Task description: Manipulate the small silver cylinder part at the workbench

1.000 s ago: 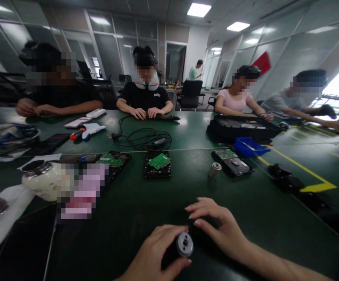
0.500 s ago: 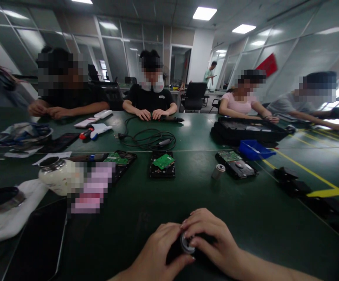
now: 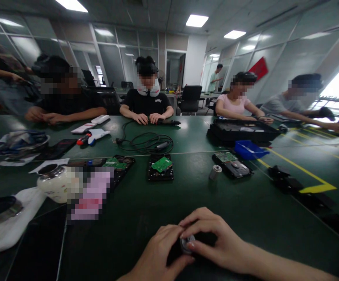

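Low in the view, both hands meet around a small round grey metal cylinder (image 3: 184, 245) with a ringed top. My left hand (image 3: 161, 249) curls about its left side, thumb along the near edge. From the right, my right hand (image 3: 208, 234) has its fingertips and thumb closed on the top and rim. The fingers cover much of the part, and its lower end is hidden. Farther off stands a similar silver cylinder (image 3: 215, 172), beside a hard drive (image 3: 233, 165) with a green circuit board.
More hard drives (image 3: 160, 173) lie across the green table (image 3: 146, 207). On the left are a floral jar (image 3: 56, 183), a dark tablet (image 3: 37, 242) and a white pad. A coiled cable (image 3: 154, 142), a blue bin (image 3: 249, 150) and a black tray sit farther back. Several people sit opposite.
The view has shifted slightly. My right fingers have moved a little over the top of the cylinder, while my left hand keeps its hold.
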Demonstrator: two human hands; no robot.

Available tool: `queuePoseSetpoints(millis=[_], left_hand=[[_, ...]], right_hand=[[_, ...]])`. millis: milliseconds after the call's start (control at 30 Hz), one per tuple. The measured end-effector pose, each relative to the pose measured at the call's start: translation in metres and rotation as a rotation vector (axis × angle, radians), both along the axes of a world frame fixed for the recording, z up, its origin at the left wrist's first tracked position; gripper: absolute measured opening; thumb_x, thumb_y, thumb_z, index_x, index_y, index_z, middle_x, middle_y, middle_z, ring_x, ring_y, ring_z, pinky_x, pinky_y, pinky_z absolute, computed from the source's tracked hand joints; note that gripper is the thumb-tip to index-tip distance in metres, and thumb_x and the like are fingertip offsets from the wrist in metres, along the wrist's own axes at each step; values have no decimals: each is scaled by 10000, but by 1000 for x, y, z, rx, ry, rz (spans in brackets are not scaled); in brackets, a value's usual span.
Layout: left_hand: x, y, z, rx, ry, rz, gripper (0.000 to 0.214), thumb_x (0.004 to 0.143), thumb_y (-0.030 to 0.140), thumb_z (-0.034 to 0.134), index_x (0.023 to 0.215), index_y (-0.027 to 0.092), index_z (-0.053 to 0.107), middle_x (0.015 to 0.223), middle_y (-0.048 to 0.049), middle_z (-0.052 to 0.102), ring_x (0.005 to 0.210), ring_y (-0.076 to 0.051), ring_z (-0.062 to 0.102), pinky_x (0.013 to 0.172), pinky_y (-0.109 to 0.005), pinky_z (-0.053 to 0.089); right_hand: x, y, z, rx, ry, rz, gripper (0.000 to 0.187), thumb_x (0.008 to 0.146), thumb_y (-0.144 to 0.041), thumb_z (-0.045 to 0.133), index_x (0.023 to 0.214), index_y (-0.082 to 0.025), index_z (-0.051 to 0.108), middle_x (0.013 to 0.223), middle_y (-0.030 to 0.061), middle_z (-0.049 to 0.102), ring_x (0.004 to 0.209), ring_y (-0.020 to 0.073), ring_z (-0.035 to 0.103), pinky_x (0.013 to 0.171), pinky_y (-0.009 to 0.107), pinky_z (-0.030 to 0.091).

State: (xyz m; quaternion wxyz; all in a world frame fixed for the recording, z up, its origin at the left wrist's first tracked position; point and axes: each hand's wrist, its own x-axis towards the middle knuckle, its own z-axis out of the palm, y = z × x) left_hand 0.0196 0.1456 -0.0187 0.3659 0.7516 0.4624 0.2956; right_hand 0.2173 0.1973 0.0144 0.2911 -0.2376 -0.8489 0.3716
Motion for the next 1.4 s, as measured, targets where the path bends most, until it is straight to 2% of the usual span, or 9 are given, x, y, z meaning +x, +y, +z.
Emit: queuePoseSetpoints(millis=[133, 233, 467, 667, 767, 900, 1000, 1167, 1400], left_hand=[[-1, 2, 1, -13, 16, -7, 320, 802, 229, 702, 1107, 178, 618, 1115, -77, 667, 1044, -252, 606, 933, -380, 489], [-2, 2, 1, -12, 12, -18, 438, 798, 215, 697, 1218, 206, 576, 1199, -78, 648, 1108, -255, 589, 979, -396, 467], [-6, 4, -9, -19, -1, -51, 521, 808, 284, 690, 1304, 265, 530, 1256, -70, 632, 1152, -273, 575, 994, -434, 460], [-6, 5, -11, -11, 3, -52, 525, 802, 275, 696, 1300, 253, 532, 1249, -74, 636, 1144, -274, 578, 988, -433, 463], [-4, 3, -3, -44, 11, -33, 494, 801, 250, 699, 1272, 235, 555, 1250, -72, 639, 1154, -266, 575, 1003, -423, 451], [-3, 0, 5, -53, 5, -31, 484, 805, 229, 693, 1269, 226, 555, 1254, -68, 637, 1159, -262, 571, 1016, -426, 438], [-3, 0, 6, -55, -4, -27, 491, 792, 213, 706, 1261, 229, 561, 1241, -59, 641, 1153, -255, 571, 1009, -411, 446], [-2, -1, 5, -29, -44, -4, 445, 796, 188, 707, 1222, 220, 581, 1216, -59, 648, 1128, -246, 578, 999, -385, 454], [-2, -2, 3, 5, -64, -12, 344, 789, 167, 710, 1120, 186, 616, 1149, -72, 669, 1073, -241, 601, 963, -371, 475]], right_hand=[[2, 5, 18, -17, -78, 17, 93, 867, -248, 668, 945, -248, 719, 1056, 19, 698, 1013, 161, 619, 923, 322, 457], [12, 21, 21, 38, -51, -43, 86, 869, -270, 667, 934, -252, 720, 1068, 30, 693, 1047, 179, 605, 940, 345, 450], [49, 75, -23, 146, -223, -281, 130, 875, -313, 646, 949, -250, 732, 1218, 88, 617, 1130, 255, 571, 983, 480, 432], [56, 84, -41, 254, -235, -277, 341, 835, -313, 693, 1170, -269, 645, 1277, 82, 608, 1225, 262, 518, 1038, 512, 391], [55, 85, -42, 256, -216, -278, 311, 827, -295, 703, 1134, -261, 667, 1182, 75, 672, 1186, 258, 556, 999, 483, 441], [48, 77, -37, 250, -176, -319, 168, 841, -250, 683, 1006, -242, 712, 1006, 52, 733, 997, 228, 657, 966, 458, 465], [35, 54, -19, 160, -56, -328, 117, 847, -238, 678, 961, -218, 697, 939, 38, 738, 915, 196, 675, 908, 395, 505], [10, 9, 11, 74, 85, -74, 116, 834, -212, 702, 949, -220, 692, 894, 33, 735, 875, 174, 665, 789, 312, 539], [-3, 0, 11, 110, 24, -33, 87, 854, -225, 677, 935, -240, 704, 837, 19, 733, 813, 162, 655, 741, 295, 520]])
